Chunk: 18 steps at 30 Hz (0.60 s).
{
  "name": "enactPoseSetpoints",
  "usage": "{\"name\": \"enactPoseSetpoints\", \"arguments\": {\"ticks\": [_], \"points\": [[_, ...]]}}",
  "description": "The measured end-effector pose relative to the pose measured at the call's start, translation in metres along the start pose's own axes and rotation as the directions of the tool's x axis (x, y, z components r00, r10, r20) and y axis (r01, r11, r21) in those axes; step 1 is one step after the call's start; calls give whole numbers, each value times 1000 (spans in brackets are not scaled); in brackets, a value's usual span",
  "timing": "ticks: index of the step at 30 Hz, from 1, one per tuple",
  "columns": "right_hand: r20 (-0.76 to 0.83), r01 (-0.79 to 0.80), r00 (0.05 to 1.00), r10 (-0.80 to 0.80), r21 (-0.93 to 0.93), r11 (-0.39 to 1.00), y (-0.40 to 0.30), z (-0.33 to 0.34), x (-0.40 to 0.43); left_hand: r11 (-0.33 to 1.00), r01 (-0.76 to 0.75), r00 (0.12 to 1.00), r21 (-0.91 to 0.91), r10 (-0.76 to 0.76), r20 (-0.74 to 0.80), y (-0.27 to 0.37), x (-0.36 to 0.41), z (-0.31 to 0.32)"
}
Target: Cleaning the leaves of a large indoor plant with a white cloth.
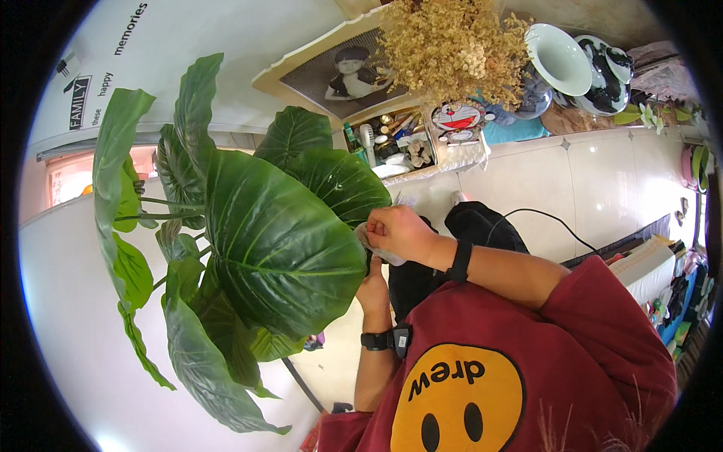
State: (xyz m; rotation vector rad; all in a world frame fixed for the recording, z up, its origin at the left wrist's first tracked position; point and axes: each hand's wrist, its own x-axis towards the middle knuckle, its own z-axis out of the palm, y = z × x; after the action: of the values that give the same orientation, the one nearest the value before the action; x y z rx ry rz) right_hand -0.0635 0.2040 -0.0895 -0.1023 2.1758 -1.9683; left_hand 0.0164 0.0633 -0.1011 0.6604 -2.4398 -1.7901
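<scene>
My right hand point(400, 231) is closed on a light grey cloth point(364, 234), pressed close to the edge of a large green leaf point(282, 248). Just below it, my left hand point(374, 285) points upward with its thumb beside the cloth and leaf rim; its other fingers are hidden. The big glossy leaf belongs to a broad-leaved potted-type plant whose other leaves point(339, 181) and stems point(169, 216) spread to the left. Its pot is hidden. Black bands circle both wrists.
An open box of small toiletries point(390, 141) stands above the leaves. Beyond it are a framed photo point(339, 79), dried flowers point(452, 51) and a white-rimmed vase point(559, 59). A black cable point(551, 217) crosses the tiled floor point(525, 181). A white wall point(73, 316) lies left.
</scene>
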Motion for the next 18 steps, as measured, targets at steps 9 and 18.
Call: {"name": "enactPoseSetpoints", "arguments": {"ticks": [9,18], "points": [[49,-41,998,49,-162,986,10,-8,-11,901,256,965,-350,-262,30,0,-4,14],[126,12,992,-22,82,997,28,-23,-22,815,347,914,-464,-405,-28,35,-5,26]]}}
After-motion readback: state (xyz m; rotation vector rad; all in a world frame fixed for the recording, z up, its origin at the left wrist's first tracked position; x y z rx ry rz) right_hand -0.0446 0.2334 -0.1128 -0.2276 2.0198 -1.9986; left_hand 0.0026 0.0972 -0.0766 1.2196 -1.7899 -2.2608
